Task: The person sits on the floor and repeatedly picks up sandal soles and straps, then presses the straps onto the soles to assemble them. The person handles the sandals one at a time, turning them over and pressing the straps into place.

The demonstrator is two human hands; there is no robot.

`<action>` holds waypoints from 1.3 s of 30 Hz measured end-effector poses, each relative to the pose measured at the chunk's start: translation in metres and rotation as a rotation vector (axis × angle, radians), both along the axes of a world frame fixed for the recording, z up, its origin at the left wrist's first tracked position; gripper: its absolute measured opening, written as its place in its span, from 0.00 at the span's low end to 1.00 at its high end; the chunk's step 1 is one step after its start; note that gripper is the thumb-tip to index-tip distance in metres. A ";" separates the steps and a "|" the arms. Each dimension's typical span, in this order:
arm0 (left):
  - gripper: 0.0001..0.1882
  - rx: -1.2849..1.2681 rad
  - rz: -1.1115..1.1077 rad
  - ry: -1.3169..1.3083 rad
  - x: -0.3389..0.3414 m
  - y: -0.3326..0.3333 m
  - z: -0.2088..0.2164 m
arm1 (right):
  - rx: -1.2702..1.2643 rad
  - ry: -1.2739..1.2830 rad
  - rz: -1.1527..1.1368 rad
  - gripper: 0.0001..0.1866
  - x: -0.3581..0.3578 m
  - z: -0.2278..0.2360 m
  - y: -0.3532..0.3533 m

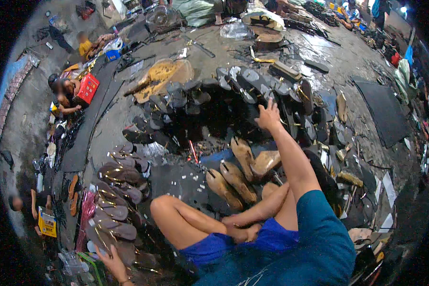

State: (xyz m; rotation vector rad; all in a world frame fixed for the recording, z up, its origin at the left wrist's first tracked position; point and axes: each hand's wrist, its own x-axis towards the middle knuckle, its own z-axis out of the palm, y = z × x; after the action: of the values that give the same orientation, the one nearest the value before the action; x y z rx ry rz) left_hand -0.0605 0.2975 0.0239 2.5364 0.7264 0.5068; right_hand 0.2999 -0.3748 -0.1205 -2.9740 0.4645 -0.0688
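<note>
My right hand reaches forward with fingers apart, close to a curved row of grey and dark sandals. Whether its fingertips touch one of them I cannot tell. At the lower left, my left hand is spread beside a column of brown sandals with gold-coloured straps, and nothing shows in it. Between my bent legs and the far row lie several wooden shoe lasts, two of them marked with black strips. A dark mat dotted with small white bits lies left of the lasts.
A stained wooden board lies beyond the row. A black sheet is spread at the right, near loose soles and scraps. A thin red stick lies past the mat. People sit at the left near a red box and a yellow box.
</note>
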 end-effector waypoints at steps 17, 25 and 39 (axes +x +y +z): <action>0.20 -0.983 -0.618 -0.236 0.128 -0.280 0.019 | 1.265 -0.203 0.417 0.17 -0.255 0.063 0.126; 0.24 -0.749 -1.160 0.239 0.034 -0.256 0.048 | 1.657 -0.052 0.640 0.25 -0.344 0.136 0.169; 0.15 -0.731 -1.117 0.224 -0.010 -0.262 0.030 | 1.457 0.071 1.132 0.17 -0.347 0.108 0.171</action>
State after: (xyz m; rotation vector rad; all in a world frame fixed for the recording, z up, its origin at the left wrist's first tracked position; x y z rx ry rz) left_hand -0.0710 0.0356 0.0538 1.8798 -0.4360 -0.3732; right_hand -0.0467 -0.2038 -0.0121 -1.4210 -0.8409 0.3284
